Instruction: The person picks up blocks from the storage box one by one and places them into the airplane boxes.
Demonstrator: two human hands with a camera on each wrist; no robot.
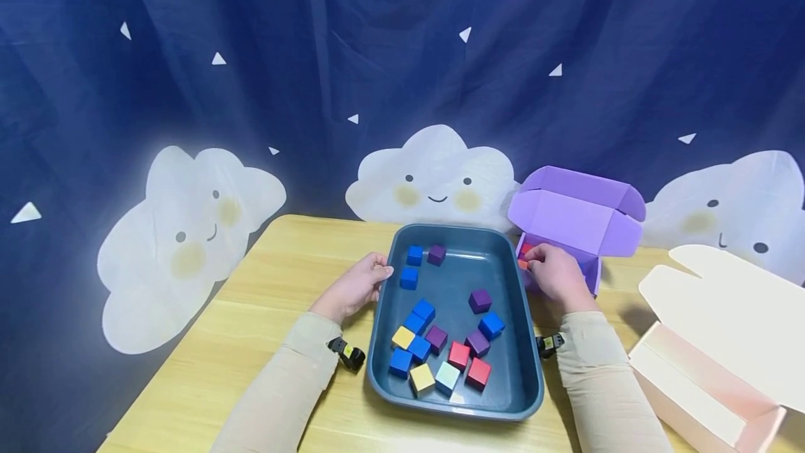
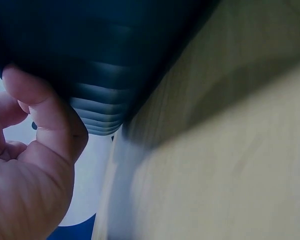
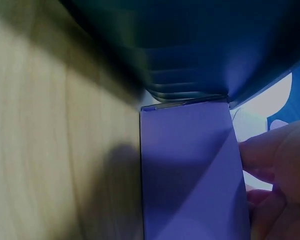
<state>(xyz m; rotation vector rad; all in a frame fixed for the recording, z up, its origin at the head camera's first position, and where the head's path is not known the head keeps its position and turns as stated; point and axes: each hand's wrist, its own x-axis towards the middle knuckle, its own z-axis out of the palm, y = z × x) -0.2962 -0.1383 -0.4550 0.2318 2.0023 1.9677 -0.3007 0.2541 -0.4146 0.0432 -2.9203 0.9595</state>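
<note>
My left hand [image 1: 360,286] grips the left rim of the dark blue-grey tray [image 1: 458,407]; the left wrist view shows fingers [image 2: 32,87] at the tray's outer side. Inside the tray lie several small cubes, among them a blue cube [image 1: 492,325], a purple cube [image 1: 480,300], a red cube [image 1: 479,373], a yellow cube [image 1: 422,379] and a pale green cube [image 1: 447,377]. My right hand [image 1: 556,272] reaches into the open purple box [image 1: 571,219] and pinches an orange-red block [image 1: 523,265]. Its fingers are partly hidden behind the box wall in the right wrist view.
Another red block [image 1: 525,248] lies in the purple box, whose lid stands up. An open pale pink box [image 1: 707,383] is at the right on the wooden table [image 1: 251,341]. Behind hangs a dark blue curtain [image 1: 390,54] with cloud prints.
</note>
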